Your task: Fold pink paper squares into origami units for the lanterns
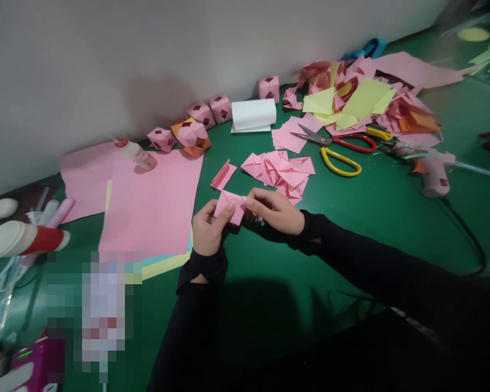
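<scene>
Between both hands is a small folded piece of pink paper [230, 203], held just above the green table. My left hand [208, 228] grips its left side, thumb on top. My right hand [275, 211] pinches its right corner between thumb and fingers. Right behind the hands lies a loose heap of folded pink paper pieces [280, 170]. One more folded pink strip [224, 175] rests apart, to the left of that heap. Farther back are flat pink paper squares [291, 136], with scissors [330, 142] with red and yellow handles partly over them.
Large pink sheets [153, 201] cover the left side, with a small bottle [135, 154] on them. Pink paper cubes [220, 109] and a white paper roll [253, 113] line the wall. At right lie paper scraps [363, 103] and a glue gun [433, 169]. A cup [26, 239] is far left.
</scene>
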`<action>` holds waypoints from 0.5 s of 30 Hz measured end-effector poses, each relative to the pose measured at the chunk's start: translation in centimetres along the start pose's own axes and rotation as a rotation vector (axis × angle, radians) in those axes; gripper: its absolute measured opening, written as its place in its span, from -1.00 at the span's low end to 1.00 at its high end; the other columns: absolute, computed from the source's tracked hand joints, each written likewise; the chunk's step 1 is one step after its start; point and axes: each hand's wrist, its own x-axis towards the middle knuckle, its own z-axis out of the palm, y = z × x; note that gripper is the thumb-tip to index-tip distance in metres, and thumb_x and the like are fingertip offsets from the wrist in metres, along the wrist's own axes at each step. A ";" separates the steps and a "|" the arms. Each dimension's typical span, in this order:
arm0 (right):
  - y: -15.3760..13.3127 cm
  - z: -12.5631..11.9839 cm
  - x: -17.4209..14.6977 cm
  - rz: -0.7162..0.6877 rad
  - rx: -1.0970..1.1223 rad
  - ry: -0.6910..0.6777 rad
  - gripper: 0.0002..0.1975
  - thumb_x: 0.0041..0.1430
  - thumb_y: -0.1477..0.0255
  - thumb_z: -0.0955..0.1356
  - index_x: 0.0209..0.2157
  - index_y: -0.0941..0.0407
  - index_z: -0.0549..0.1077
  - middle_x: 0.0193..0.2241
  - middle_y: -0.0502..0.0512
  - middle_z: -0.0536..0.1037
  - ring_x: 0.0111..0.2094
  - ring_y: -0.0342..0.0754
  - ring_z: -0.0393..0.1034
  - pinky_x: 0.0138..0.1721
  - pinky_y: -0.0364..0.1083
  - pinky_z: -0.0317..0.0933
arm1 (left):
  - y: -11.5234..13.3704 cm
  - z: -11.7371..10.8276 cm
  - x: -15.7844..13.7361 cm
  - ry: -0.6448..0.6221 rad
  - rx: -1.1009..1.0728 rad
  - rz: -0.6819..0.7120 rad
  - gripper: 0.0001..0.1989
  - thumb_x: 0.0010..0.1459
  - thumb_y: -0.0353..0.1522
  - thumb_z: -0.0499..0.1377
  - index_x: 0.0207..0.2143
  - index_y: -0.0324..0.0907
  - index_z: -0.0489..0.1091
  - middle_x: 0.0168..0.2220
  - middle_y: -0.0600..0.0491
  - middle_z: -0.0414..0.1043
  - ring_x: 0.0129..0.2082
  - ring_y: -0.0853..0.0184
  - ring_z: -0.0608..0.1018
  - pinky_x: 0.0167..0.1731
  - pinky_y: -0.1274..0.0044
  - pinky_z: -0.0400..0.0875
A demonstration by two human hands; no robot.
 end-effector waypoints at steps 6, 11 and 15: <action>0.1 -0.2 0.1 -0.010 0.004 -0.028 -0.61 0.24 0.12 0.32 -0.47 0.15 0.35 -0.55 -0.01 0.45 -0.52 -0.18 0.31 -0.43 -0.17 0.21 | -0.6 -0.2 0.4 -0.027 0.037 0.023 -0.72 -0.06 -0.20 0.37 -0.48 -0.23 0.47 -0.58 0.14 0.37 -0.59 0.48 0.36 -0.58 0.61 0.25; -0.1 -0.2 -0.1 -0.017 -0.043 -0.163 -0.67 0.21 0.19 0.36 -0.46 0.17 0.42 -0.49 0.04 0.53 -0.47 -0.15 0.37 -0.38 -0.15 0.24 | -1.0 -0.3 0.7 -0.009 -0.041 -0.001 -0.69 -0.07 -0.18 0.38 -0.34 -0.23 0.52 -0.49 0.08 0.48 -0.58 0.44 0.44 -0.54 0.57 0.39; -0.1 -0.2 -0.1 -0.011 -0.064 -0.149 -0.67 0.21 0.21 0.36 -0.50 0.17 0.43 -0.51 0.04 0.54 -0.48 -0.14 0.38 -0.39 -0.16 0.24 | -0.9 -0.2 0.5 -0.028 -0.035 -0.011 -0.72 -0.04 -0.20 0.37 -0.35 -0.22 0.53 -0.52 0.09 0.49 -0.60 0.45 0.45 -0.55 0.58 0.41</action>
